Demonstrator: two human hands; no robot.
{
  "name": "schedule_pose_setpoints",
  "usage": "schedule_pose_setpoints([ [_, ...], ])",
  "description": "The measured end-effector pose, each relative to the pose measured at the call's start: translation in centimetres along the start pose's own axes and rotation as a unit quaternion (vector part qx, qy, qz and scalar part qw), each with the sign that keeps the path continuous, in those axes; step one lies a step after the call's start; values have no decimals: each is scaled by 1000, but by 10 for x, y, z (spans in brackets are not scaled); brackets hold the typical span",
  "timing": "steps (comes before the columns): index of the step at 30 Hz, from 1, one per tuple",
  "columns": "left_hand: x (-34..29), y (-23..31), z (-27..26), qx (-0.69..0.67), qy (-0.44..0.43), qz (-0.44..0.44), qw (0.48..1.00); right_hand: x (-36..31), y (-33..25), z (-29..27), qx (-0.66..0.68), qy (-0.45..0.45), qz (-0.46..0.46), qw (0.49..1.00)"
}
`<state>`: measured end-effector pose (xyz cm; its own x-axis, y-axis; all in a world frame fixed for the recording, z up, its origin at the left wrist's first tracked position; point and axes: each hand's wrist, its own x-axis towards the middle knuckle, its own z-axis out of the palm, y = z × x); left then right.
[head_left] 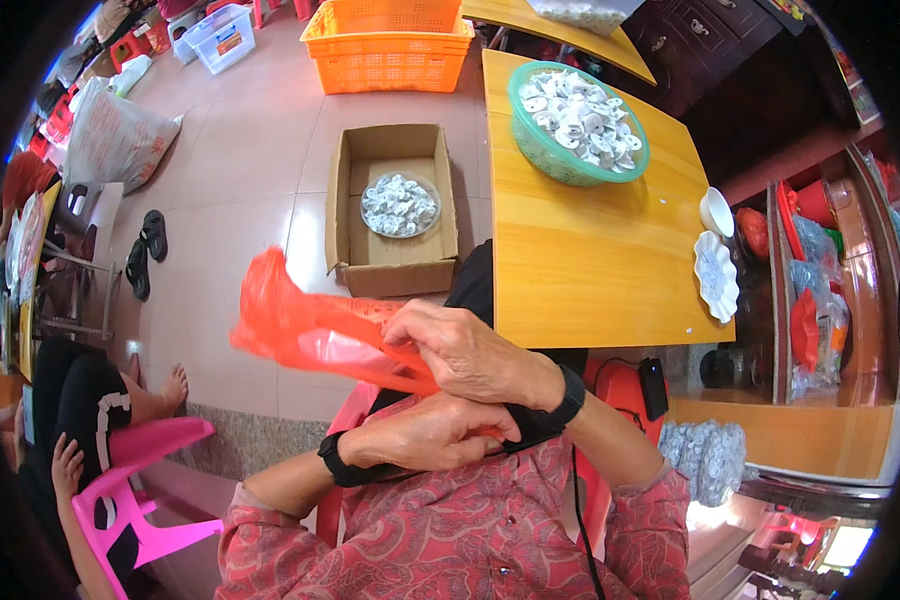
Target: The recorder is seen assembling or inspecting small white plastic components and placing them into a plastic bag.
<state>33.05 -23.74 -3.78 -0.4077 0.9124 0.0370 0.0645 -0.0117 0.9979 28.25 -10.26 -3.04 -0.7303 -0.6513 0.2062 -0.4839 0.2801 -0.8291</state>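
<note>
Both hands, left hand and right hand, clench a blurred, crumpled red plastic bag just below the open brown cardboard box; its end is hidden inside their grip.

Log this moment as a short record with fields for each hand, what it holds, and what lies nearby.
left hand: closed on the lower end of the red plastic bag
right hand: pinches the bag from above
floor: cardboard box holding a dish of small white parts
table: green basket of the same white parts
further back: orange crate
</note>
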Motion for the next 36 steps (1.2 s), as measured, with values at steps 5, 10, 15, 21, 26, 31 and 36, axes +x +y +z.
schedule_pose_setpoints([
  [5, 4, 0, 5, 2, -44, 14, 999, 2, 11, 15, -54, -49, 21, 997],
  [10, 2, -6, 5, -12, -47, 54, 997, 0, 30, 21, -117, -294, 122, 941],
  [15, 1, -8, 5, 3, -26, 99, 995, -1, 26, 20, -95, -188, 57, 976],
  [21, -2, -5, 4, 15, -26, 84, 996, -6, 30, 36, -149, -171, 173, 958],
  [26, -3, -8, 9, 36, -26, 119, 992, -10, 35, 37, -164, -205, 99, 960],
  [31, -9, -2, 2, 54, -7, 114, 992, -19, 43, 43, -152, -105, 139, 973],
  [36, -26, 13, -12, 73, 114, 57, 989, -21, 44, 33, -61, 128, 158, 977],
])
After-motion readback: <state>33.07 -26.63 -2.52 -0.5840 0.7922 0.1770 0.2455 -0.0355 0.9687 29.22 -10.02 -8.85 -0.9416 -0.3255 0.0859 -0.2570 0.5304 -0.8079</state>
